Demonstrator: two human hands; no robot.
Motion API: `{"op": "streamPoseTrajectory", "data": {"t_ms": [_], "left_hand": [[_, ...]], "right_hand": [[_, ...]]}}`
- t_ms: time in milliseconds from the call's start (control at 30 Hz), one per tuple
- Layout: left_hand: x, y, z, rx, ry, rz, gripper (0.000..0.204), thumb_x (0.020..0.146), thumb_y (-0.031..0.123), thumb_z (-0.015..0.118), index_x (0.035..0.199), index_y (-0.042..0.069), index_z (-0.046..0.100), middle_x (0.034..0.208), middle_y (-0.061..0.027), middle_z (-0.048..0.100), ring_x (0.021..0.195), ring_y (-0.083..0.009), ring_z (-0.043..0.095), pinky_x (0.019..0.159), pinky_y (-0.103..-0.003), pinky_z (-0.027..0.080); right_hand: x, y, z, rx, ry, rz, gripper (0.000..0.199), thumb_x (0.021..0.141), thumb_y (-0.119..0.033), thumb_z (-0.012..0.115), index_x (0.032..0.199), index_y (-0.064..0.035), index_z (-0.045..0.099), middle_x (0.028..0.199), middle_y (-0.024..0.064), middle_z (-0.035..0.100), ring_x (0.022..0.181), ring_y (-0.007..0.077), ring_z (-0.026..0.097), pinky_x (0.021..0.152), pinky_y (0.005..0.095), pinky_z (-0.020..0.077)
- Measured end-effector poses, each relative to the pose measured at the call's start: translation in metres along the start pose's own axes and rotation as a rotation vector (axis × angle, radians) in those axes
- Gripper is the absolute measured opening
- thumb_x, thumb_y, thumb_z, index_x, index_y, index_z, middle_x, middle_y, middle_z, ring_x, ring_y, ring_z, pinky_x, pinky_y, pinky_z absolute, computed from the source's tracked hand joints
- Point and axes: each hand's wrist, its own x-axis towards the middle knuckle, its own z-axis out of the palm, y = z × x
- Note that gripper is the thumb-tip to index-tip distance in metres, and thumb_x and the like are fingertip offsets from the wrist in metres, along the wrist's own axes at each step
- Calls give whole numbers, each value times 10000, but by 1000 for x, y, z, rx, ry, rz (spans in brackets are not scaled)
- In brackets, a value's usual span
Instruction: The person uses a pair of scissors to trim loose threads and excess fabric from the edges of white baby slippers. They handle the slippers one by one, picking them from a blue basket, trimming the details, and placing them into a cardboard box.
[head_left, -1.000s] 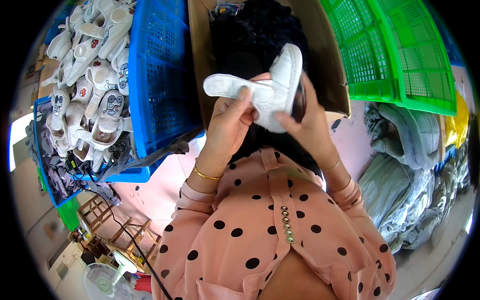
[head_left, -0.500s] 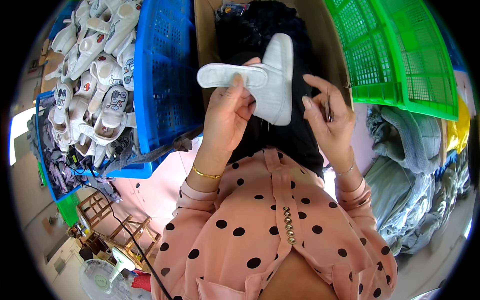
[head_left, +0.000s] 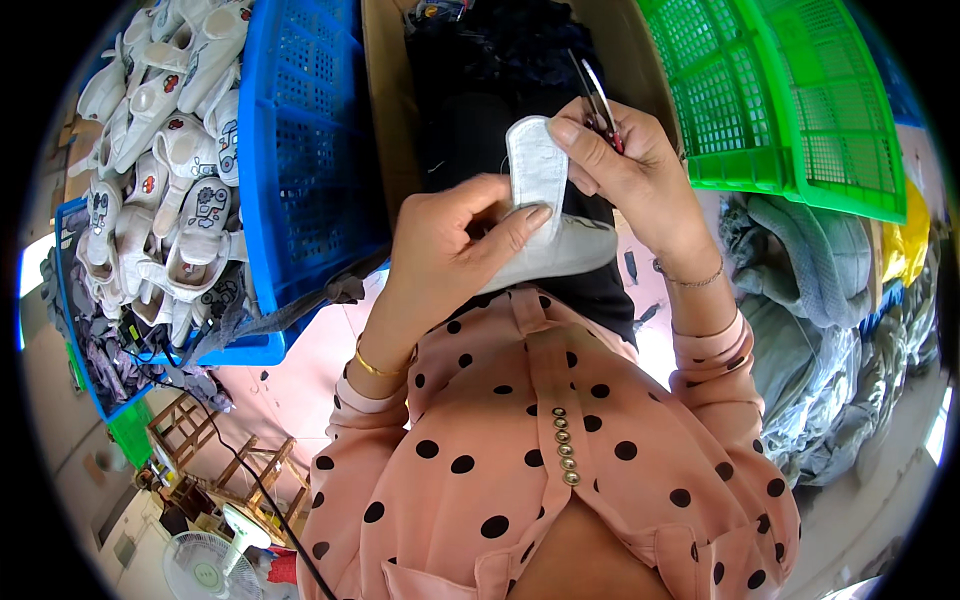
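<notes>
My left hand (head_left: 440, 240) is closed on a small white cloth shoe (head_left: 575, 250), thumb pressed on the base of its strap (head_left: 533, 160). The strap stands upright, and loose threads show on and beside it. The shoe lies sideways above my lap, its heel end hidden behind the left hand. My right hand (head_left: 645, 180) grips small scissors (head_left: 600, 105) with a bit of red near the fingers, their blades pointing up and slightly apart. The right thumb tip touches the strap's upper right edge.
At the left, a blue crate (head_left: 300, 150) stands beside a heap of white shoes (head_left: 165, 180) with printed soles. Ahead, a cardboard box (head_left: 385, 130) holds dark cloth. A green crate (head_left: 745, 130) is at the right, above bagged grey fabric (head_left: 815, 370). A black cord (head_left: 240, 455) hangs lower left.
My left hand has turned the shoe so its strap points up instead of left. The right hand has moved up and left to the strap, and the scissors' blades now show.
</notes>
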Motion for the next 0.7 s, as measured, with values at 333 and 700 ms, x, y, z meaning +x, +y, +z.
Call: {"op": "streamPoseTrajectory", "data": {"t_ms": [333,700], "left_hand": [[23,1,6,597,458,717,259,694,98,821,933,130,728,915,12,648,894,-207,563,717,-318,470],[44,-12,-37,-189,733,240,239,1021,148,516,866,-14,599,1073,-96,648,983,-176,601,917,-326,467]], "right_hand": [[-10,-9,6,-93,71,-46,235,978,-186,614,810,-25,585,589,-21,523,556,36,460,521,216,379],[-21,2,-1,111,115,-15,203,996,-169,590,869,-12,576,610,-59,428,527,21,365,474,207,307]]}}
